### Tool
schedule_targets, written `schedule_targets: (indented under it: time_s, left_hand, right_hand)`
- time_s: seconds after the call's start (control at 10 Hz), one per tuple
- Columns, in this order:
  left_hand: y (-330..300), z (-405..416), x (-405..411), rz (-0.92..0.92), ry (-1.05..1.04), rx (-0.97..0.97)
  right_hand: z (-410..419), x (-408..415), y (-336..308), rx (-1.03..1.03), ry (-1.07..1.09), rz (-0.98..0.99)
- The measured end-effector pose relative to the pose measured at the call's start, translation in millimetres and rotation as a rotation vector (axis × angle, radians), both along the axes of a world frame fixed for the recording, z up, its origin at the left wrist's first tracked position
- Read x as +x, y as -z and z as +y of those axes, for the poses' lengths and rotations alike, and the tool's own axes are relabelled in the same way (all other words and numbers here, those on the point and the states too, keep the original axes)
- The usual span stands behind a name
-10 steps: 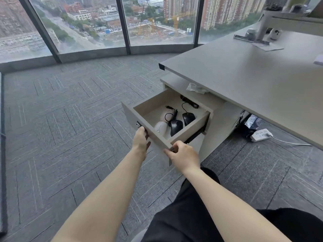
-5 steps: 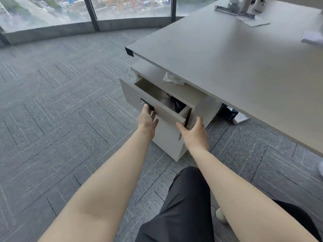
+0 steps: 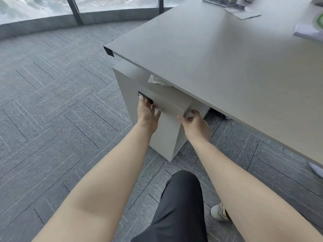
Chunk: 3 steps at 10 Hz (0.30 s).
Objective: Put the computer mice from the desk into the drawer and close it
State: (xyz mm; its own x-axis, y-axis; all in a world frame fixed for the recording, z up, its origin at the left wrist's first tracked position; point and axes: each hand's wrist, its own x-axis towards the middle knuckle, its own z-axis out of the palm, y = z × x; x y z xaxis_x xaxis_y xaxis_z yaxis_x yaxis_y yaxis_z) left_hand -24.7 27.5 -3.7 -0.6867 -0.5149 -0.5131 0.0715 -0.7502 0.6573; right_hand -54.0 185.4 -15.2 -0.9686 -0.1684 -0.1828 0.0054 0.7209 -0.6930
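Note:
The grey drawer (image 3: 170,106) of the small cabinet (image 3: 162,137) under the desk (image 3: 218,63) sits pushed in, its front nearly flush with the cabinet. The computer mice are hidden inside it. My left hand (image 3: 147,111) lies flat against the drawer front just below the black handle (image 3: 144,97), fingers spread. My right hand (image 3: 196,123) is at the drawer's right corner, fingers apart, holding nothing.
A crumpled white tissue (image 3: 157,80) lies on the cabinet top under the desk edge. Papers (image 3: 305,31) and a flat item (image 3: 243,13) sit at the desk's far side. Grey carpet (image 3: 61,102) stretches left to the window wall. My dark trouser leg (image 3: 178,206) and shoe (image 3: 218,213) are below.
The drawer went from wide open, with the mice showing, to pushed shut. Both hands followed the drawer front inward. The camera moved closer and tilted down.

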Motion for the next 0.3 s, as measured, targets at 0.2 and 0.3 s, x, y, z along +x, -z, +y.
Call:
schedule_targets:
  time_s: [0.2,0.3]
  left_hand:
    - [-3,2,20,-0.086,0.034,-0.048]
    - [-1,16,48,-0.226,0.080,-0.197]
  right_hand:
    - [5,13,-17,0.178,-0.115,-0.057]
    - [12,25,-37,0.151,-0.255,-0.048]
